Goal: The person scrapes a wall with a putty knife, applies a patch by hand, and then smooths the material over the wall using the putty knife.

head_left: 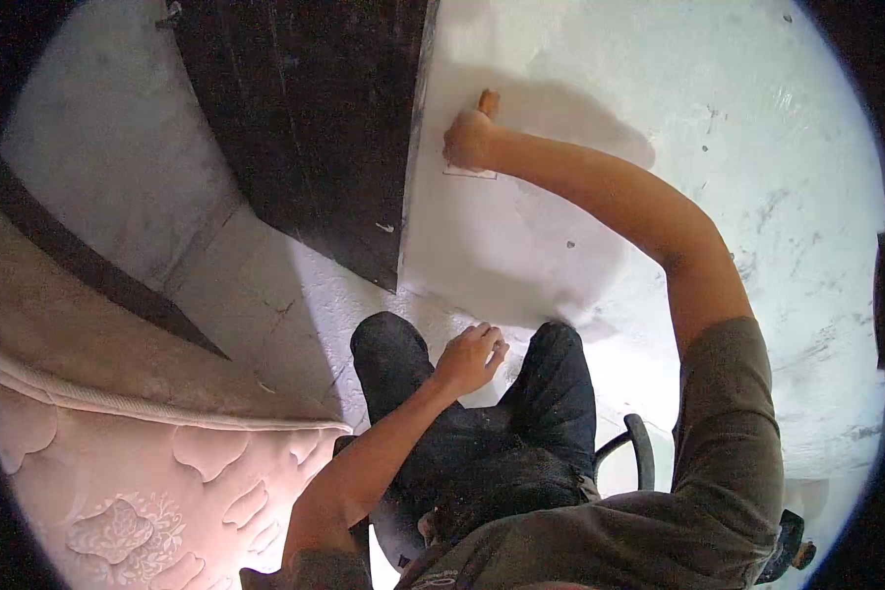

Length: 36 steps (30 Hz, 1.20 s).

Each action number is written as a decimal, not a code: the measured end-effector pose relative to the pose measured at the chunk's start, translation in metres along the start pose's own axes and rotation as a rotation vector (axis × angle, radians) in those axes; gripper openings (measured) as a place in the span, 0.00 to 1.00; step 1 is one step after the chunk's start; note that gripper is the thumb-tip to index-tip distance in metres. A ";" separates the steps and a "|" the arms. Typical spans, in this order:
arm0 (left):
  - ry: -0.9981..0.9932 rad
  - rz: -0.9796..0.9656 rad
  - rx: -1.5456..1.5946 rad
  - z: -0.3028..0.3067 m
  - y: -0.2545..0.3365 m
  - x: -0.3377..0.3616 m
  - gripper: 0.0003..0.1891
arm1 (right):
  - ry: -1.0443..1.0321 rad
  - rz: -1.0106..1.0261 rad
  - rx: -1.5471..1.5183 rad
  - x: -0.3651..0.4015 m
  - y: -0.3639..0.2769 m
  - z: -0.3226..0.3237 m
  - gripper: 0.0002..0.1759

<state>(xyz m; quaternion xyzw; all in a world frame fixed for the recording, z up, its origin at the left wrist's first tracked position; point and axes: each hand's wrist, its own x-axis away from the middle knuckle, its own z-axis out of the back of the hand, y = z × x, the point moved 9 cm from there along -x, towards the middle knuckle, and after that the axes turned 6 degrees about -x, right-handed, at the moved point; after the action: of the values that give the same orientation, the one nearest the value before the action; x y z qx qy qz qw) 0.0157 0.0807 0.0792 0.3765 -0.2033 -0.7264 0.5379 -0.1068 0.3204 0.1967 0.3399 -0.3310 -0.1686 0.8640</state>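
Dark trousers (482, 433) lie under the left hand (470, 359), which is loosely curled; I cannot tell if it holds anything. Beyond it, the right hand (467, 140) is fisted round an orange-handled tool (488, 101) against the wall (560, 246), just above a white plate (472, 174). Judged light and rigid; best gripped by the handle.

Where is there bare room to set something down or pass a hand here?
Bare floor lies between the mattress, the door and the knees. The wall beyond the right hand is bare, free to pass along. Crowded: by the door edge, where that hand grips a handle, and over the lap, where the left hand hovers.
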 end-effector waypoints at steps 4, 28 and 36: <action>0.016 -0.012 -0.018 0.001 0.001 0.001 0.09 | 0.127 0.033 -0.111 0.005 -0.002 0.015 0.15; 0.004 -0.013 0.020 0.008 0.006 0.000 0.10 | -0.044 -0.046 -0.111 0.004 0.015 0.005 0.15; -0.001 -0.044 -0.036 0.000 0.007 0.000 0.11 | -0.017 -0.009 -0.130 0.027 0.018 0.023 0.16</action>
<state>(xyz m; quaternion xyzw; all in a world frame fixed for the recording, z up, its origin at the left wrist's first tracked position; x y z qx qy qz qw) 0.0199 0.0780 0.0840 0.3706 -0.1820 -0.7419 0.5283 -0.1023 0.3088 0.2346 0.2832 -0.3252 -0.1967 0.8805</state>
